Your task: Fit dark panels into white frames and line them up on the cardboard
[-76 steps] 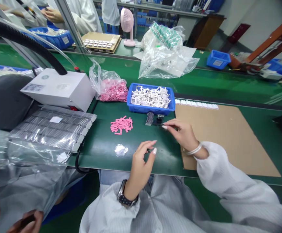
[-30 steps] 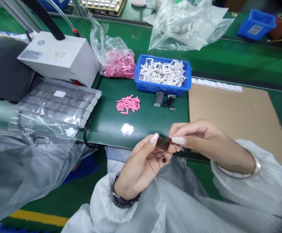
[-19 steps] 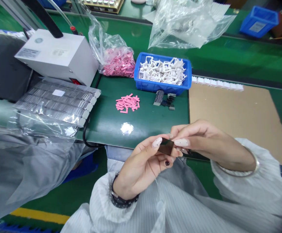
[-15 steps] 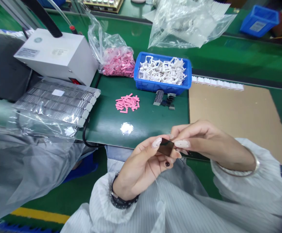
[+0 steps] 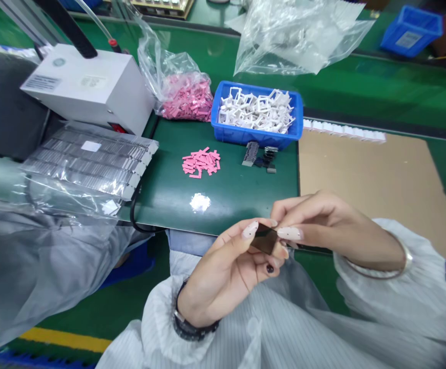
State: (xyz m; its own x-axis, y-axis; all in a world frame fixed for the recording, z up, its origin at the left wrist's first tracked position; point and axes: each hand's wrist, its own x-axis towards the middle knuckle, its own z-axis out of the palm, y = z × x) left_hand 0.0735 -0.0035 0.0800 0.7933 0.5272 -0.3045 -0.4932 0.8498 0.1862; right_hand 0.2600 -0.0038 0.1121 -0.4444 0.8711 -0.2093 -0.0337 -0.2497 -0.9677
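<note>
Between my hands, above the table's front edge, is a small dark glossy rectangular plate (image 5: pixel 264 240). My left hand (image 5: pixel 232 269) pinches it at its left side, thumb on top and fingers beneath. The fingertips of my right hand (image 5: pixel 315 220) close on the plate's upper right corner. Whether a thin film lies between those fingertips, I cannot tell. Beyond my hands, a pile of pink L-shaped and strip-like pieces (image 5: pixel 201 162) lies on the green table, with stacks of small dark plates (image 5: pixel 260 156) to its right.
A blue bin (image 5: pixel 257 134) holds white frames, beside a clear bag of pink pieces (image 5: pixel 186 97). Brown board (image 5: pixel 368 184) lies right, with a row of white parts (image 5: pixel 343 130) along its back edge. Left are a white box device (image 5: pixel 88 87) and bagged trays (image 5: pixel 92 159). Another person's sleeve (image 5: pixel 46 266) is nearby.
The dark plate and my left hand have shifted slightly right and down, and the plate is turned a little. My right hand keeps its pinch at the corner.
</note>
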